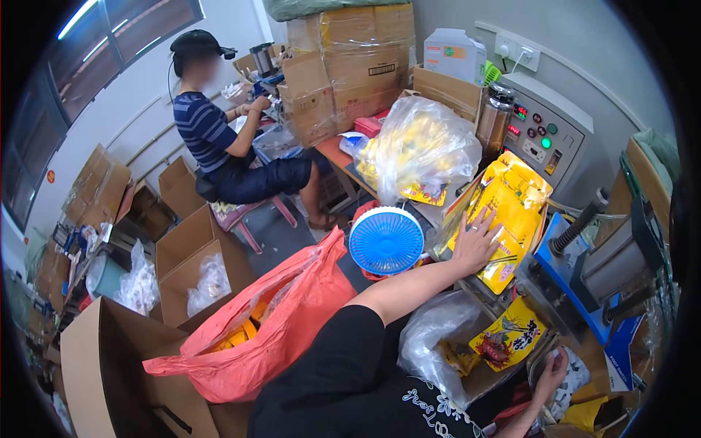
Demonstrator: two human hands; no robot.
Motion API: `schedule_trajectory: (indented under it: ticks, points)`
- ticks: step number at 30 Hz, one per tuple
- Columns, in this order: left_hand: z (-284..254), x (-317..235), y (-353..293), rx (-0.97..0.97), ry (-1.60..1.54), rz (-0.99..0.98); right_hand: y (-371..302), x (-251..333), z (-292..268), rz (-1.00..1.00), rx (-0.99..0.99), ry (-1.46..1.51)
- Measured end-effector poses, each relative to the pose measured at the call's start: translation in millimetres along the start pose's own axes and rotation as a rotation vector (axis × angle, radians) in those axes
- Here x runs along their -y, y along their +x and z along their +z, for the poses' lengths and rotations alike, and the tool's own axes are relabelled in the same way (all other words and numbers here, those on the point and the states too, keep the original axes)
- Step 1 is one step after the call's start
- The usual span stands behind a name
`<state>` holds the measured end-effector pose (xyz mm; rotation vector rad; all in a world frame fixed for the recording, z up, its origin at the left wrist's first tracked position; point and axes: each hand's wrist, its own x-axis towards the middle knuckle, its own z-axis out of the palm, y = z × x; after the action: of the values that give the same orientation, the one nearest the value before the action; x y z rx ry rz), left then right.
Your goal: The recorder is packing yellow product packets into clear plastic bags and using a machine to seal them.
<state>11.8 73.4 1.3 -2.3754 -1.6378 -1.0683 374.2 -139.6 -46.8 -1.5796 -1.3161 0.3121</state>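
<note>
My left hand (476, 242) reaches out over a stack of yellow pouches (511, 193) in an open carton. Its fingers are spread flat on the upper pouches, and a ring shows on one finger. Lower right, my right hand (549, 377) is beside a single yellow printed pouch (510, 333) that lies at the machine's near side. Its fingers are bent together at a dark edge, and what they hold, if anything, is hidden. A clear plastic bag (431, 339) hangs open left of that pouch, with more yellow packaging inside.
A blue press machine (566, 255) stands at right, below a grey control box (562, 120). A blue fan (386, 241) is left of my forearm. A red sack (292, 314) and cardboard boxes (109, 358) crowd the left. Another person (212, 131) sits working farther back.
</note>
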Motion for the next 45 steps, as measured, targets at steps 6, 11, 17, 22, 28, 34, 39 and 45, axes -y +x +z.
schedule_trajectory:
  ticks: [6,11,17,22,28,34,39,45]
  points:
    - [-39,-23,-82,0.118,-0.179,0.129,-1,-21,-5,0.081,-0.093,0.198]
    - [-44,-2,-101,-0.028,-0.190,0.226,0,-6,-16,0.187,-0.110,0.251]
    - [-73,-65,-96,0.055,-0.833,-0.076,-7,-16,-46,0.041,-0.091,0.200]
    - [-67,-95,-134,0.416,-0.953,-0.328,-21,107,-14,0.066,-0.011,0.066]
    - [-44,-98,-172,0.539,-0.894,-0.259,-39,164,34,0.112,0.389,0.073]
    - [-23,-90,-169,0.640,-1.042,-0.175,-41,150,43,0.174,0.325,0.125]
    - [-35,-80,-152,0.670,-1.050,-0.346,-33,148,56,0.088,0.341,0.156]
    - [-39,-123,-102,0.705,-1.283,-0.613,-36,136,-10,0.138,0.052,-0.071]
